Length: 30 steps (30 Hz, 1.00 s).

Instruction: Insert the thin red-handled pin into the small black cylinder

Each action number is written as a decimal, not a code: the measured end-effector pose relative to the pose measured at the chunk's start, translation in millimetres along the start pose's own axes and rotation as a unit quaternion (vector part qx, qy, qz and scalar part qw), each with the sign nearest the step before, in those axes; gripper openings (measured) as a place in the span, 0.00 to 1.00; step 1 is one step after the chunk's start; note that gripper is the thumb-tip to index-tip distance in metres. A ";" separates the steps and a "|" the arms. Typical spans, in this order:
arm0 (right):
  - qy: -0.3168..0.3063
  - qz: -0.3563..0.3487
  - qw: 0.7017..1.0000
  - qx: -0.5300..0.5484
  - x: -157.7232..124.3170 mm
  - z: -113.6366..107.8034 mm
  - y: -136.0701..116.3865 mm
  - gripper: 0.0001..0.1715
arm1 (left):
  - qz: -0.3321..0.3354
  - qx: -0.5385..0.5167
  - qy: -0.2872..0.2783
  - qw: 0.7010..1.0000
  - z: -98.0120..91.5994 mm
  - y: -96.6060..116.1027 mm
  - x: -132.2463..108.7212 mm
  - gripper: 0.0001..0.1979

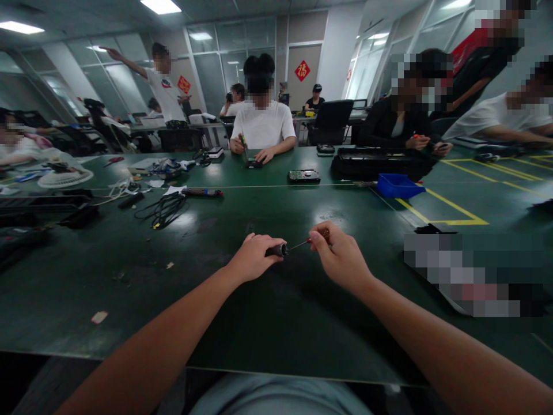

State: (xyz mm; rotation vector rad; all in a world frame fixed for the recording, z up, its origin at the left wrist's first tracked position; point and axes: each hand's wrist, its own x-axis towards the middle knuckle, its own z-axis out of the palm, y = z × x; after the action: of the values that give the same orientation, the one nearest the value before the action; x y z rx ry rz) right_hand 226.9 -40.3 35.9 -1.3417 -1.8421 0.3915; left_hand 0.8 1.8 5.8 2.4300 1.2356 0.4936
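Head view: left hand (256,255) gripped dark tube (275,251), right hand (339,253) pinched screwdriver (299,245) between hands; tip-aligning step likely, next needing steady aim.

Electronics workshop in office space: green worktable (242,334), exposed circuit board (303,176) toward its far edge, seated co-worker (263,124) beyond; black office chair (330,122), glass partitions (207,72) behind.

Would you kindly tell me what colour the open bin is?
The open bin is blue, shown in the head view.
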 end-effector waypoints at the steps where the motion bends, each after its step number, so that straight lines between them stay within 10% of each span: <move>1: 0.002 0.000 1.000 -0.003 -0.2 -0.1 -0.6 0.10 | 0.002 -0.005 0.003 1.000 -0.5 -0.1 0.0 0.19; 12: 0.004 0.014 1.000 -0.002 -1.2 0.0 -3.0 0.11 | -0.057 -0.139 0.097 0.984 -2.8 4.1 -2.5 0.19; 30: -0.012 0.029 0.999 0.007 -1.4 2.1 -0.2 0.12 | 0.000 0.068 -0.038 0.997 -5.7 19.3 -7.6 0.18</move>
State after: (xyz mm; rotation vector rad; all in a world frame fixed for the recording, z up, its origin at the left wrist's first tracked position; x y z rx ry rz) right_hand 225.3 -41.2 34.1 -1.3896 -1.8191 0.4518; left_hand 7.3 -14.0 18.8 2.5359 1.2755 0.3235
